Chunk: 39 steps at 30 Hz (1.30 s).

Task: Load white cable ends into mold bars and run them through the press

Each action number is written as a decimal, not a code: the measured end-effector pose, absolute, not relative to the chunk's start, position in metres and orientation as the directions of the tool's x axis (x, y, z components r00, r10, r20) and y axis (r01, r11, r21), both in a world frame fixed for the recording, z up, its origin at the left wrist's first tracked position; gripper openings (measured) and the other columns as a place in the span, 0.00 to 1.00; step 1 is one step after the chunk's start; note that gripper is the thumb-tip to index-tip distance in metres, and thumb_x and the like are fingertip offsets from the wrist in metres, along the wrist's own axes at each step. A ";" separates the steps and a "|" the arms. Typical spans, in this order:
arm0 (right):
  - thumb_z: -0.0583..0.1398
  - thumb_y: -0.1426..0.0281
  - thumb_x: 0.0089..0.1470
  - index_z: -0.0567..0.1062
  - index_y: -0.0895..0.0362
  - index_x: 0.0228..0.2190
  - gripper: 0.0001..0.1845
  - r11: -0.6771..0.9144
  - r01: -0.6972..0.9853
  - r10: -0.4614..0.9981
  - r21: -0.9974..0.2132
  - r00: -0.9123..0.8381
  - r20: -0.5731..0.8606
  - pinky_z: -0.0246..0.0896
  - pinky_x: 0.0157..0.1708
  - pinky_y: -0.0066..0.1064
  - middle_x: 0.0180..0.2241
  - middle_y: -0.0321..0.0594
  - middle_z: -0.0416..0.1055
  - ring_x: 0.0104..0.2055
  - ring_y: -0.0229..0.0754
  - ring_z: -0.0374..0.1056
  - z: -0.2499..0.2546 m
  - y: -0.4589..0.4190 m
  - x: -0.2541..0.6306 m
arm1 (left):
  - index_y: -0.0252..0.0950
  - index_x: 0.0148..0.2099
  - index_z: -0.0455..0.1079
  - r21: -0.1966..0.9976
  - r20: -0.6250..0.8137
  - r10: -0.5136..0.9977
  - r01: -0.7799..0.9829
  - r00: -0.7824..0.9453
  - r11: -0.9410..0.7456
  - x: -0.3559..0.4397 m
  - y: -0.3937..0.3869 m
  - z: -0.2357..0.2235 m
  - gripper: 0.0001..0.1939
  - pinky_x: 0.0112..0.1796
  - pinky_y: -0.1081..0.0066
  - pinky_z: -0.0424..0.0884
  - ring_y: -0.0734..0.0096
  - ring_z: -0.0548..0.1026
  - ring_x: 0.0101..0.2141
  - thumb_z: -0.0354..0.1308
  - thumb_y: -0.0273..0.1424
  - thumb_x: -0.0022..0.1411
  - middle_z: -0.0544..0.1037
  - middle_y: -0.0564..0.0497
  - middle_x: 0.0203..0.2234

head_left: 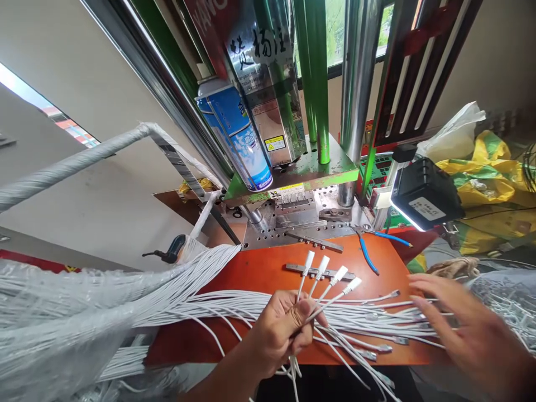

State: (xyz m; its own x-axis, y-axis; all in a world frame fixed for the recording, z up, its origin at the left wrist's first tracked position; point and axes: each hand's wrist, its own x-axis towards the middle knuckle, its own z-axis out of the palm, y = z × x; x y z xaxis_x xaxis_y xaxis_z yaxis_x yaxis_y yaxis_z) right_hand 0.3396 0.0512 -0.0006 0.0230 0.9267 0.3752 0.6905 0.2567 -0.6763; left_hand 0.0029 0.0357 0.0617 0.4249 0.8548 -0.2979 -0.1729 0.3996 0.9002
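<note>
My left hand (287,326) is closed around several white network cables (302,286), pinching them below their ends. Their white plug ends (324,267) fan out above the thumb. To the right, my right hand (469,329) is smeared by motion, with fingers stretched and apart and nothing seen in them. It hovers over the right end of a pile of white cables (377,321) with clear plugs. Just behind the held plugs, a metal mould bar (293,268) lies on the orange tabletop (247,271). A second metal bar (322,244) rests farther back, beside blue-handled pliers (368,255).
A green-framed press (312,177) stands behind the tabletop, with a spray can (237,137) on its plate and a metal mould (295,211) below. At right are a black lamp (427,195) and yellow-green sacks (486,173). Bundled cables (167,296) run left.
</note>
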 end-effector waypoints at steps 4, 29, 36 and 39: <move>0.62 0.57 0.61 0.73 0.45 0.54 0.21 0.488 0.584 0.840 -0.648 -0.515 0.169 0.69 0.55 0.51 0.55 0.44 0.73 0.56 0.54 0.70 0.016 0.060 0.248 | 0.35 0.34 0.76 0.956 -0.185 0.936 -0.165 0.300 0.242 -0.016 0.045 0.086 0.21 0.17 0.76 0.45 0.82 0.51 0.13 0.63 0.49 0.66 0.61 0.58 0.13; 0.58 0.62 0.60 0.77 0.58 0.32 0.13 0.396 0.445 0.716 -0.803 -0.697 -0.033 0.60 0.31 0.32 0.28 0.37 0.74 0.31 0.39 0.65 0.065 0.123 0.167 | 0.34 0.64 0.65 0.497 0.512 0.770 0.600 0.380 -0.627 -0.033 0.057 0.073 0.19 0.61 0.54 0.70 0.57 0.71 0.59 0.52 0.30 0.74 0.74 0.39 0.56; 0.61 0.52 0.60 0.74 0.56 0.35 0.18 0.106 0.379 0.704 -0.919 -0.682 -0.200 0.52 0.20 0.27 0.20 0.30 0.65 0.20 0.34 0.59 0.111 0.117 0.183 | 0.34 0.64 0.66 0.489 0.501 0.755 0.582 0.422 -0.650 -0.026 0.057 0.100 0.21 0.49 0.61 0.74 0.58 0.78 0.50 0.53 0.39 0.75 0.79 0.39 0.51; 0.61 0.48 0.60 0.72 0.55 0.31 0.22 0.101 0.435 0.681 -0.895 -0.685 -0.257 0.44 0.19 0.26 0.20 0.28 0.56 0.20 0.32 0.50 0.133 0.105 0.222 | 0.34 0.53 0.74 0.600 0.413 0.850 0.604 0.327 -0.524 -0.048 0.043 0.109 0.18 0.38 0.69 0.72 0.68 0.75 0.32 0.56 0.42 0.72 0.80 0.47 0.35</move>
